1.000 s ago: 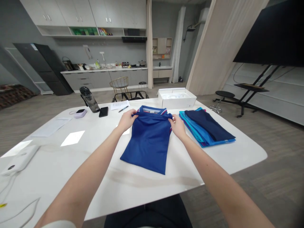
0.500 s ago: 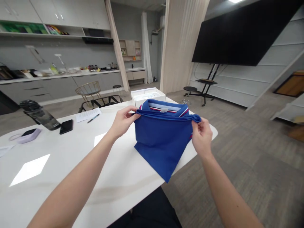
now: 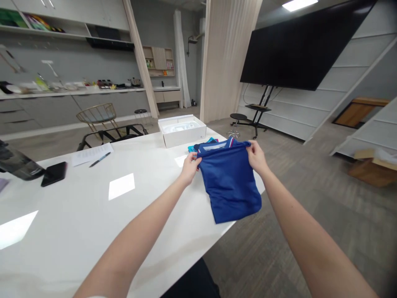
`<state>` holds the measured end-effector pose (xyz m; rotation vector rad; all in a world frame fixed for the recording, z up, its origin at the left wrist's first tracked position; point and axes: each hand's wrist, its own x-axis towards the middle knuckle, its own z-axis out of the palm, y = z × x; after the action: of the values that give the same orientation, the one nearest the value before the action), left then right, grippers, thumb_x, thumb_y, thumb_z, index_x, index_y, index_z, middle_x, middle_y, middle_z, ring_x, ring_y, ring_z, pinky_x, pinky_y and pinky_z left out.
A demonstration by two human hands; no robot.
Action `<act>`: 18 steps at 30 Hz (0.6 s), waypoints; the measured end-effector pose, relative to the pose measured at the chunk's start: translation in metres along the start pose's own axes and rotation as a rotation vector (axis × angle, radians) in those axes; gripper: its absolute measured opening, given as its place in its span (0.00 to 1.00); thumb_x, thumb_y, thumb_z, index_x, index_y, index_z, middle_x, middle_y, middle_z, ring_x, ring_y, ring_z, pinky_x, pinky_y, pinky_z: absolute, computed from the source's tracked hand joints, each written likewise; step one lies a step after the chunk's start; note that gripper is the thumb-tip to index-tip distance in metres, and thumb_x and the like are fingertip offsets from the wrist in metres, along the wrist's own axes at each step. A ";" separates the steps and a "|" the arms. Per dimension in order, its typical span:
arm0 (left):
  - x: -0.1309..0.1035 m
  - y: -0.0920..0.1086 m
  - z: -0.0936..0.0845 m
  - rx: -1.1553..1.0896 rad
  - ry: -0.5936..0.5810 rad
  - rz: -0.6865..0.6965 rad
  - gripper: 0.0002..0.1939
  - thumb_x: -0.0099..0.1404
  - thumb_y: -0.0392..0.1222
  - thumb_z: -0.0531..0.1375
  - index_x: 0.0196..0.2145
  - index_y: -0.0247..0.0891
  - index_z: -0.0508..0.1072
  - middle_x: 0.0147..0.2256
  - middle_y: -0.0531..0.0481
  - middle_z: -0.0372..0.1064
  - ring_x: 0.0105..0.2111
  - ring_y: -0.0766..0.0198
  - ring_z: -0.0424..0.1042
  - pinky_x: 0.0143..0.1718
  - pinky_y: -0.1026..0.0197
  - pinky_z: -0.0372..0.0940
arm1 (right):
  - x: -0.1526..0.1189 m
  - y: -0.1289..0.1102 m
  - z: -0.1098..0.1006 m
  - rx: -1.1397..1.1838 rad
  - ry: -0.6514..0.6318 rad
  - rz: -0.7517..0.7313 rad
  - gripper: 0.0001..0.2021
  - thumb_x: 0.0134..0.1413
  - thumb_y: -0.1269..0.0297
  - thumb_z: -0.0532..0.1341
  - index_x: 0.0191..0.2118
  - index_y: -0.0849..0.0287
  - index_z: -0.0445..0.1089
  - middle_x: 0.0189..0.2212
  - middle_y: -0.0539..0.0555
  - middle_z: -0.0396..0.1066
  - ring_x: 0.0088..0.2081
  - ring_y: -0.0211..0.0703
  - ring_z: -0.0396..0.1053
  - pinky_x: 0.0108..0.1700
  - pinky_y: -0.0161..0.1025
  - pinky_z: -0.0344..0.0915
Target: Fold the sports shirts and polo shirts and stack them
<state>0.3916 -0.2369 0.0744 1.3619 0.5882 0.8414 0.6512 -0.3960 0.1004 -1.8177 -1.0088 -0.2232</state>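
Observation:
A blue polo shirt [image 3: 231, 182], with white and red stripes on its collar, is stretched between my two hands over the table's right corner. My left hand [image 3: 190, 169] pinches the shirt's upper left edge. At its upper right edge, my right hand [image 3: 257, 157] grips the fabric, fingers closed. The shirt is folded to a narrow panel, and its lower part hangs down close to the table edge. Just behind the collar lies a bright blue patterned item [image 3: 194, 147], partly hidden by the shirt.
A white open box [image 3: 185, 136] stands behind the shirt on the white table [image 3: 149, 219]. To the left lie a pen [image 3: 99, 159], a paper sheet [image 3: 89, 155], a phone [image 3: 54, 174] and a dark bottle [image 3: 18, 161]. A stool [image 3: 238, 118] and a screen stand [image 3: 260, 109] are beyond.
The shirt's lower part has swung from a pointed, diagonal drape into a straighter panel. My left hand sits lower against the shirt, and the bright blue item behind it has come into view.

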 end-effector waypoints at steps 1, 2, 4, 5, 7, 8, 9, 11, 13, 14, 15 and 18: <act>-0.001 -0.016 -0.001 -0.001 0.018 -0.023 0.11 0.59 0.43 0.64 0.38 0.40 0.68 0.29 0.55 0.64 0.21 0.71 0.63 0.20 0.67 0.58 | -0.007 0.011 0.008 0.006 -0.002 0.024 0.15 0.64 0.55 0.53 0.48 0.58 0.68 0.25 0.45 0.59 0.27 0.40 0.58 0.34 0.39 0.59; -0.003 -0.027 -0.002 -0.012 0.024 -0.032 0.11 0.59 0.43 0.64 0.38 0.41 0.68 0.30 0.55 0.65 0.22 0.70 0.63 0.20 0.67 0.59 | -0.013 0.018 0.014 0.013 0.010 0.033 0.16 0.65 0.55 0.52 0.49 0.58 0.68 0.25 0.46 0.60 0.27 0.41 0.59 0.35 0.39 0.60; -0.006 -0.033 -0.003 -0.030 0.014 0.009 0.11 0.59 0.44 0.64 0.38 0.41 0.68 0.32 0.54 0.66 0.23 0.70 0.64 0.21 0.67 0.59 | -0.018 0.024 0.019 0.029 0.048 0.014 0.16 0.65 0.54 0.52 0.49 0.58 0.68 0.27 0.47 0.62 0.28 0.41 0.60 0.35 0.39 0.60; -0.007 -0.027 -0.002 -0.037 0.002 0.043 0.11 0.59 0.45 0.64 0.38 0.41 0.69 0.33 0.53 0.67 0.24 0.71 0.64 0.21 0.67 0.59 | -0.015 0.022 0.018 0.036 0.073 -0.010 0.16 0.65 0.53 0.53 0.49 0.58 0.69 0.28 0.47 0.63 0.28 0.41 0.60 0.35 0.39 0.61; -0.006 -0.004 0.003 -0.048 -0.019 0.119 0.11 0.61 0.46 0.64 0.38 0.41 0.70 0.36 0.53 0.68 0.24 0.72 0.63 0.22 0.68 0.59 | 0.003 0.012 0.011 0.050 0.127 -0.076 0.15 0.65 0.53 0.54 0.48 0.58 0.69 0.28 0.48 0.64 0.29 0.40 0.60 0.35 0.39 0.61; -0.003 0.013 0.007 -0.067 -0.025 0.156 0.10 0.62 0.46 0.64 0.39 0.41 0.70 0.36 0.53 0.68 0.24 0.72 0.62 0.22 0.68 0.59 | 0.018 0.004 0.007 0.056 0.149 -0.114 0.15 0.65 0.53 0.55 0.48 0.57 0.69 0.29 0.48 0.64 0.29 0.40 0.60 0.35 0.39 0.62; 0.002 0.029 0.011 -0.093 -0.027 0.195 0.10 0.62 0.46 0.64 0.38 0.41 0.71 0.36 0.53 0.68 0.24 0.73 0.62 0.22 0.69 0.59 | 0.037 -0.004 0.003 0.061 0.174 -0.150 0.15 0.66 0.54 0.55 0.48 0.57 0.69 0.29 0.48 0.64 0.29 0.40 0.60 0.35 0.39 0.62; 0.019 0.059 0.018 -0.126 -0.017 0.272 0.10 0.63 0.46 0.65 0.39 0.40 0.71 0.37 0.53 0.69 0.24 0.72 0.63 0.21 0.69 0.60 | 0.080 -0.017 0.001 0.071 0.196 -0.221 0.14 0.66 0.54 0.55 0.48 0.57 0.70 0.29 0.48 0.63 0.28 0.40 0.60 0.36 0.39 0.63; 0.045 0.073 0.021 -0.141 0.024 0.320 0.11 0.63 0.45 0.65 0.41 0.41 0.72 0.37 0.52 0.71 0.25 0.72 0.65 0.22 0.70 0.60 | 0.125 -0.021 0.011 0.051 0.167 -0.256 0.14 0.66 0.54 0.56 0.48 0.57 0.70 0.28 0.48 0.63 0.28 0.39 0.61 0.37 0.40 0.65; 0.060 0.073 0.021 -0.139 0.057 0.317 0.11 0.64 0.45 0.65 0.42 0.41 0.72 0.37 0.52 0.71 0.25 0.71 0.66 0.22 0.70 0.61 | 0.143 -0.019 0.022 0.029 0.128 -0.253 0.14 0.65 0.54 0.57 0.49 0.57 0.70 0.27 0.48 0.63 0.28 0.40 0.62 0.38 0.40 0.65; 0.076 0.068 0.019 -0.128 0.095 0.288 0.11 0.64 0.45 0.64 0.42 0.40 0.72 0.37 0.52 0.72 0.26 0.70 0.67 0.24 0.69 0.62 | 0.158 -0.013 0.036 0.003 0.081 -0.231 0.15 0.64 0.54 0.58 0.49 0.57 0.71 0.27 0.48 0.65 0.28 0.40 0.63 0.39 0.41 0.66; 0.114 0.030 0.004 -0.028 0.241 0.044 0.14 0.64 0.47 0.64 0.45 0.38 0.72 0.39 0.47 0.74 0.34 0.63 0.74 0.32 0.63 0.68 | 0.169 0.018 0.095 -0.097 -0.084 -0.077 0.20 0.61 0.52 0.60 0.54 0.58 0.69 0.31 0.52 0.72 0.34 0.45 0.70 0.45 0.45 0.68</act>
<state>0.4569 -0.1482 0.1166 1.2609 0.7317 1.0542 0.7444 -0.2295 0.1372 -1.8905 -1.1461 -0.2479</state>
